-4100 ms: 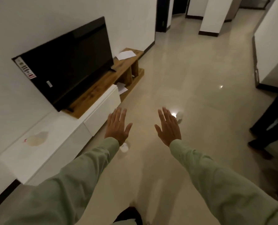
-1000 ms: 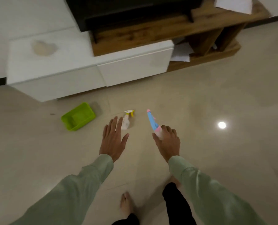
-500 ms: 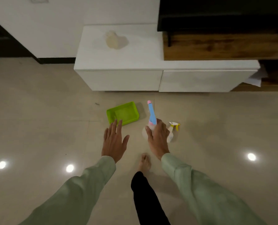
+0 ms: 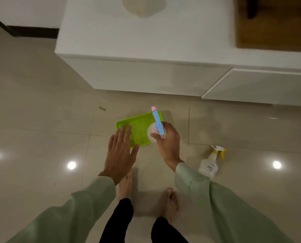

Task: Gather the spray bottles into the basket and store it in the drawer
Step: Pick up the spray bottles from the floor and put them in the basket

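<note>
Head view: right hand (image 4: 169,142) grips blue-and-pink spray bottle (image 4: 157,122) over green basket (image 4: 139,128) on floor (image 4: 40,111). Left hand (image 4: 119,153) spread flat, empty. Second spray bottle (image 4: 210,163) lies right of it.

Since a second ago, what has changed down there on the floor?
The right hand, already gripping the blue and pink spray bottle, has carried it over the green basket. The open left hand has come to the basket's near edge. The yellow-nozzled bottle still stands on the floor, and the drawers stay shut.
</note>
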The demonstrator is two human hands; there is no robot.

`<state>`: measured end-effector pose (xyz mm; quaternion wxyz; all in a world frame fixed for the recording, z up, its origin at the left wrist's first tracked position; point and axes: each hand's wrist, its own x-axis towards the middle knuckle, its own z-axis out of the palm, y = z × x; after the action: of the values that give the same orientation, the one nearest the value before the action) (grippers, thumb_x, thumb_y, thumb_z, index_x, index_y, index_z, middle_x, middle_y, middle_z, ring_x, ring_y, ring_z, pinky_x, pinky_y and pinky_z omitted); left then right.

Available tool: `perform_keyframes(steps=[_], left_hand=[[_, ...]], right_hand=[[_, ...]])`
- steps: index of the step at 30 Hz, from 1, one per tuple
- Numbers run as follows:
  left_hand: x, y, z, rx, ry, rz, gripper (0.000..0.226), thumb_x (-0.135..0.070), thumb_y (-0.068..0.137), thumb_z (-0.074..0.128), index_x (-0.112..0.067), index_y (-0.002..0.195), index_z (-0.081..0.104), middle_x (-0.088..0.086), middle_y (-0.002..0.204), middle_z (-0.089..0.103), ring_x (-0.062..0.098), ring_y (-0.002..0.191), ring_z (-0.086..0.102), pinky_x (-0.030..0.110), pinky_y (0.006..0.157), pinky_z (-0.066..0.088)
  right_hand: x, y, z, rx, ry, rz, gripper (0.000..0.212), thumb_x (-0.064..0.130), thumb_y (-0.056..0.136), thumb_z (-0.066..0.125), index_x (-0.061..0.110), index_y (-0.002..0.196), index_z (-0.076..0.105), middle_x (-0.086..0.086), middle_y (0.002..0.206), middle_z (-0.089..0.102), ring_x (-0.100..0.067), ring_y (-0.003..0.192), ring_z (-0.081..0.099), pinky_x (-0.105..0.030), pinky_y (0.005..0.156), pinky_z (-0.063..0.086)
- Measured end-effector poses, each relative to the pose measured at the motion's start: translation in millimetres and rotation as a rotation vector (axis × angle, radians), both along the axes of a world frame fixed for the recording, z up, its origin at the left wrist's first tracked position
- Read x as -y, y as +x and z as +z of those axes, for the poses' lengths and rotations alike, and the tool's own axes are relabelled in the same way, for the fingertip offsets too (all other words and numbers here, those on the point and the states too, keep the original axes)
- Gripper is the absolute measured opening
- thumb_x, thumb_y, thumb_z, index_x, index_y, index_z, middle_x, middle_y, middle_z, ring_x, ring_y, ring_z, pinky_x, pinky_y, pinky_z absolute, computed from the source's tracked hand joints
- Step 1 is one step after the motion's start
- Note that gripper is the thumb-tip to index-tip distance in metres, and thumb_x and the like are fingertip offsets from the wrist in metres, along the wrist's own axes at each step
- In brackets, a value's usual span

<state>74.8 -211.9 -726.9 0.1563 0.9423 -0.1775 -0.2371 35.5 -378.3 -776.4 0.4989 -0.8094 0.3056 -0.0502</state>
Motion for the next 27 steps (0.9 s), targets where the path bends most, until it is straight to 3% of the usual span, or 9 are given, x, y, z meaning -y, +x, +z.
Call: perform_keyframes(steps=[5,8,12,15,18,23,27], left_hand=[[1,60,-105,0.0,0.031,-0.092,0.068,-0.039,0.1,0.046,-0.012,0.156,0.018,0.012,0.164,0.021,0.029,0.152,0.021,0.047,0.123,0.018],[2,88,-154,0.006,0.037,-0.125,0.068,-0.04,0.101,0.044,-0.013,0.157,0.016,0.012,0.164,0.02,0.028,0.152,0.02,0.046,0.123,0.018],[1,107,-190,0.001,0.028,-0.14,0.068,-0.04,0.101,0.044,-0.013,0.157,0.015,0.013,0.164,0.02,0.028,0.152,0.019,0.047,0.122,0.02],[-6,111,-202,-0.036,0.011,-0.138,0.068,-0.039,0.102,0.043,-0.013,0.157,0.014,0.012,0.165,0.018,0.028,0.153,0.017,0.047,0.123,0.018],[-15,111,-202,-0.068,0.003,-0.146,0.068,-0.039,0.102,0.042,-0.013,0.157,0.013,0.012,0.165,0.017,0.027,0.154,0.015,0.047,0.124,0.017],[-22,106,-181,-0.084,-0.013,-0.145,0.065,-0.036,0.102,0.042,-0.013,0.157,0.014,0.012,0.165,0.018,0.028,0.153,0.016,0.048,0.124,0.016],[-16,92,-143,-0.073,-0.019,-0.173,0.066,-0.032,0.101,0.044,-0.012,0.157,0.015,0.013,0.164,0.02,0.029,0.153,0.019,0.046,0.124,0.017]], right_hand=[[-4,51,-120,0.033,-0.04,-0.068,0.034,0.011,0.077,0.083,0.014,0.105,0.065,-0.006,0.102,0.069,-0.029,0.095,0.064,-0.043,0.083,0.053],[-12,69,-175,0.033,-0.078,-0.093,0.032,0.01,0.078,0.082,0.009,0.106,0.066,-0.007,0.101,0.068,-0.028,0.092,0.064,-0.039,0.08,0.052],[-25,79,-212,0.038,-0.117,-0.159,0.034,0.012,0.077,0.082,0.017,0.106,0.065,-0.002,0.097,0.066,-0.024,0.087,0.063,-0.029,0.073,0.047],[-32,77,-225,0.039,-0.101,-0.183,0.037,0.013,0.077,0.082,0.023,0.106,0.062,0.003,0.096,0.064,-0.02,0.087,0.061,-0.03,0.076,0.049],[-27,74,-229,-0.046,-0.024,-0.182,0.039,0.014,0.078,0.082,0.014,0.112,0.065,-0.004,0.102,0.069,-0.025,0.094,0.065,-0.045,0.083,0.054],[-14,65,-205,-0.177,0.009,-0.096,0.086,0.009,0.067,0.086,0.013,0.144,0.047,-0.008,0.132,0.063,-0.029,0.119,0.06,-0.043,0.095,0.053],[-5,38,-163,-0.209,0.064,0.001,0.095,0.001,0.068,0.079,0.015,0.152,0.036,-0.007,0.148,0.051,-0.025,0.137,0.049,-0.043,0.112,0.043]])
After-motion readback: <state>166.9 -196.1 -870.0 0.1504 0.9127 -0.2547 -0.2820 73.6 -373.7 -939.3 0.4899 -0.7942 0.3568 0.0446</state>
